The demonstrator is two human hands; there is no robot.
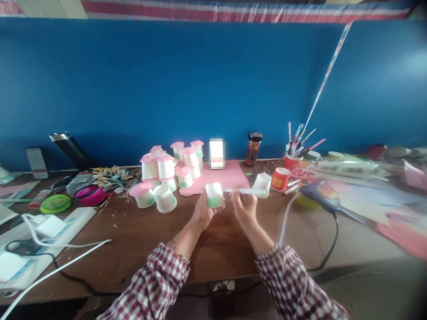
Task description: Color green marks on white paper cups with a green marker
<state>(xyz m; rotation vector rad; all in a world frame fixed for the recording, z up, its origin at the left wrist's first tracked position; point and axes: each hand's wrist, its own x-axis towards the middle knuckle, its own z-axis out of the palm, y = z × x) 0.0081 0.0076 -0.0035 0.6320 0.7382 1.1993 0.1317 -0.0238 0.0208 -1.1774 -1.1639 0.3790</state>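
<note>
My left hand point(202, 210) is wrapped round a white paper cup point(214, 192) with a green patch on its side, held above the table's middle. Between the fingers of my right hand point(244, 207) is a pale marker point(248, 191), lying almost level. Its left end is close to the cup, but I cannot tell whether they touch. Left of my hands stand several white paper cups point(164, 199), many topped with pink paper pieces point(141, 189) and some stacked. Behind the held cup lies a pink sheet point(230, 174).
On the right are a white cup point(262, 185), a red cup point(280, 179), a pen holder point(292, 162) and a glue gun point(318, 196) with its cord. A jar point(254, 149) stands behind. To the left lie wooden sticks point(115, 177), a pink tape roll point(90, 196) and a power strip point(75, 224).
</note>
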